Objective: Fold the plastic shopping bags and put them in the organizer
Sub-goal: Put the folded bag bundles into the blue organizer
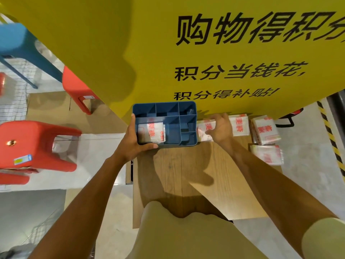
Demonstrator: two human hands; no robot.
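Note:
A blue plastic organizer (188,109) with several compartments stands at the far end of a wooden board (186,171). One folded clear bag with red print (152,132) lies in its front left compartment. My left hand (133,142) grips the organizer's front left corner. My right hand (220,128) closes on a folded bag (204,128) lying just right of the organizer. Three more folded bags lie to the right: one (239,127), another (265,130) and a third (266,154) nearer me.
A big yellow sign (224,53) with black characters rises right behind the organizer. Red stools (35,144) and a blue stool (20,42) stand at the left. Black and yellow hazard tape (330,135) runs along the floor at the right.

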